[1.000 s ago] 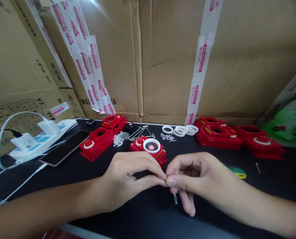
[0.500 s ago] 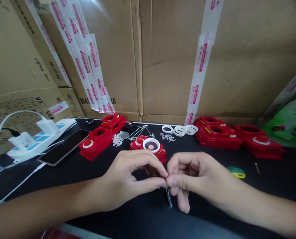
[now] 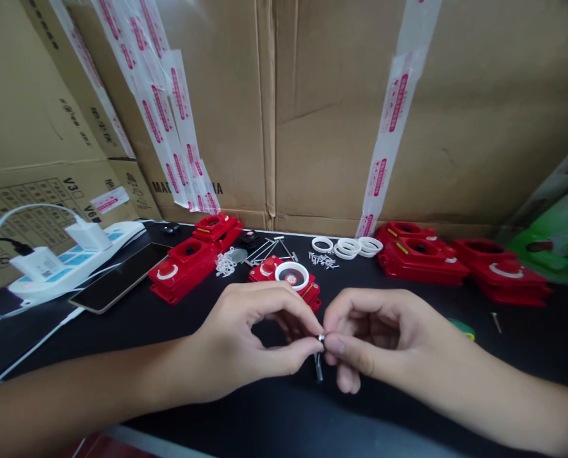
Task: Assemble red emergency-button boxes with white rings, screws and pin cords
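Observation:
My left hand [image 3: 259, 334] and my right hand [image 3: 379, 340] meet at their fingertips above the black table. Thumb and forefinger of each are pinched on a small shiny metal piece [image 3: 320, 338]. Below the fingertips shows the thicker, dark cylindrical end of a metal rod [image 3: 318, 370]; whether it is one with the shiny piece is hidden. Just behind my hands lies a red housing [image 3: 263, 270] with a red knob and a white ring [image 3: 304, 275] around its round window; my left hand covers part of it.
Metal rods [image 3: 264, 249], white rings [image 3: 348, 248] and small screws [image 3: 322, 260] lie behind. Red housings stand left [image 3: 183, 270] and right [image 3: 422, 261]. A phone [image 3: 121, 280] and a power strip [image 3: 74, 261] are at left. A green-yellow object [image 3: 464, 328] sits partly behind my right hand; a screw [image 3: 496, 322] lies beyond.
The shiny metal piece shows more clearly between the fingertips. The rod's lower end has moved slightly up and left. My right hand now covers more of the green-yellow object.

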`<state>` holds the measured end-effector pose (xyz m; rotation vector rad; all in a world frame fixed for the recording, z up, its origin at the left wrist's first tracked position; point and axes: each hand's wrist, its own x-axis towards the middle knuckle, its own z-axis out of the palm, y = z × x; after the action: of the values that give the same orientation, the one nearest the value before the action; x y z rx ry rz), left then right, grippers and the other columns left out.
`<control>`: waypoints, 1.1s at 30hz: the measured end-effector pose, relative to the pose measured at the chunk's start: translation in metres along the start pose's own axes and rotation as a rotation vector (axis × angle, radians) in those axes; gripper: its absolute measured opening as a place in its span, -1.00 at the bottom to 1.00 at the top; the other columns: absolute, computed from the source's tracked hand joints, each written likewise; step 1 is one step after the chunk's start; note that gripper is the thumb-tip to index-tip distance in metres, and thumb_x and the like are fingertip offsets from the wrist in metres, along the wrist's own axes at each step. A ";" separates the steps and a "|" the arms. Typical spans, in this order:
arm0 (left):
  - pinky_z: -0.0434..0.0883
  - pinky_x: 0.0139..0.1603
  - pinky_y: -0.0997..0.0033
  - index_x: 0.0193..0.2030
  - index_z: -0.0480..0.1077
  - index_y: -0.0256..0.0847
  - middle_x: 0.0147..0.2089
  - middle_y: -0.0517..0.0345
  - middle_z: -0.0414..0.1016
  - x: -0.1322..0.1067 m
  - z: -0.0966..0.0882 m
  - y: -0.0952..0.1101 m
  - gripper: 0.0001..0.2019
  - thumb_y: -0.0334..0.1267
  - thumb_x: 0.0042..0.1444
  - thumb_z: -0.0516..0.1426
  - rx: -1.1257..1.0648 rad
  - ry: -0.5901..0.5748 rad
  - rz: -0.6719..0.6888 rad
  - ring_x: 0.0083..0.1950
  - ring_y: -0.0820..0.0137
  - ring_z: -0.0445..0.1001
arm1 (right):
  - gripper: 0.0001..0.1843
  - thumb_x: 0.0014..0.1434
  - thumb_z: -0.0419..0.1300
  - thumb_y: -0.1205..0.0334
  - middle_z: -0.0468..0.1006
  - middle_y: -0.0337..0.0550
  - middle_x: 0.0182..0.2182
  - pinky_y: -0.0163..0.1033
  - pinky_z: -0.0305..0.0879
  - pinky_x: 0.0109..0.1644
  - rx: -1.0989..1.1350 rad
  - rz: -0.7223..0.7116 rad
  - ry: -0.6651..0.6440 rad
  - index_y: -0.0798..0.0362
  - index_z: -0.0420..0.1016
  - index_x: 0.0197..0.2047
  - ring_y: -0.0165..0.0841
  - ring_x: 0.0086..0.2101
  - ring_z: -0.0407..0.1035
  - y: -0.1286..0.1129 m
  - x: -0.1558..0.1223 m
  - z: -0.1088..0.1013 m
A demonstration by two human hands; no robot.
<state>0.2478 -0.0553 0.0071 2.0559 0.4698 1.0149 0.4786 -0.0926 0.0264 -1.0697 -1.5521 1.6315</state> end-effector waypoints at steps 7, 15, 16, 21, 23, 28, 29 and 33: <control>0.59 -0.20 0.46 -0.15 0.64 -0.27 -0.23 0.05 0.65 0.000 0.000 0.001 -0.95 -0.37 0.27 0.37 -0.021 -0.004 -0.006 -0.26 0.40 0.62 | -0.74 0.15 0.54 0.17 0.66 -0.28 -0.50 -0.37 0.39 -0.31 -0.039 -0.041 0.017 0.02 0.55 -0.30 -0.45 -0.47 0.48 -0.001 -0.005 0.002; 0.59 -0.22 0.45 -0.18 0.66 -0.31 -0.27 0.01 0.69 0.002 0.000 0.003 -0.96 -0.40 0.24 0.39 0.008 0.022 0.056 -0.29 0.38 0.64 | -0.68 0.14 0.55 0.06 0.64 -0.27 -0.49 -0.37 0.47 -0.33 0.085 0.029 -0.023 0.07 0.57 -0.31 -0.47 -0.50 0.52 -0.001 -0.002 0.002; 0.60 -0.22 0.45 -0.18 0.66 -0.32 -0.27 0.00 0.69 0.002 0.000 0.003 -0.95 -0.41 0.24 0.39 0.021 0.021 0.073 -0.29 0.37 0.64 | -0.67 0.13 0.55 0.04 0.64 -0.27 -0.49 -0.36 0.48 -0.33 0.097 0.032 -0.027 0.07 0.58 -0.32 -0.47 -0.50 0.52 -0.001 -0.001 0.002; 0.60 -0.19 0.45 -0.16 0.65 -0.33 -0.25 0.00 0.69 0.002 0.000 0.003 -0.93 -0.43 0.24 0.39 0.051 0.018 0.129 -0.27 0.38 0.65 | -0.59 0.08 0.57 -0.03 0.65 -0.24 -0.47 -0.33 0.51 -0.34 0.137 0.050 -0.007 0.08 0.56 -0.36 -0.45 -0.51 0.52 -0.002 -0.002 0.005; 0.61 -0.17 0.45 -0.14 0.65 -0.33 -0.24 0.01 0.69 0.002 -0.001 0.002 -0.92 -0.44 0.24 0.39 0.049 0.012 0.132 -0.25 0.38 0.66 | -0.56 0.05 0.59 -0.05 0.65 -0.23 -0.47 -0.32 0.52 -0.35 0.157 0.063 0.000 0.09 0.54 -0.36 -0.44 -0.52 0.53 -0.002 -0.003 0.006; 0.61 -0.18 0.47 -0.12 0.65 -0.36 -0.24 -0.01 0.69 0.000 -0.001 0.005 -0.92 -0.47 0.24 0.38 0.038 0.004 0.127 -0.25 0.39 0.65 | -0.60 0.06 0.60 0.07 0.65 -0.23 -0.44 -0.39 0.51 -0.38 0.280 0.078 -0.071 0.11 0.52 -0.31 -0.45 -0.50 0.56 0.001 0.000 0.007; 0.60 -0.19 0.48 -0.12 0.66 -0.37 -0.24 0.00 0.69 0.000 -0.001 0.005 -0.92 -0.46 0.24 0.37 0.032 0.003 0.119 -0.26 0.39 0.65 | -0.61 0.07 0.60 0.10 0.66 -0.24 -0.44 -0.40 0.51 -0.39 0.306 0.080 -0.082 0.11 0.52 -0.29 -0.46 -0.50 0.58 0.002 0.000 0.007; 0.58 -0.23 0.52 -0.13 0.66 -0.36 -0.28 0.04 0.67 0.000 0.000 0.004 -0.92 -0.44 0.25 0.38 0.009 0.006 0.080 -0.30 0.44 0.63 | -0.64 0.10 0.59 0.16 0.67 -0.23 -0.43 -0.43 0.52 -0.38 0.351 0.104 -0.108 0.14 0.52 -0.27 -0.45 -0.49 0.60 0.006 0.003 0.004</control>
<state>0.2475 -0.0577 0.0104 2.0947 0.3984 1.0680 0.4737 -0.0925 0.0196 -0.8957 -1.2290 1.9717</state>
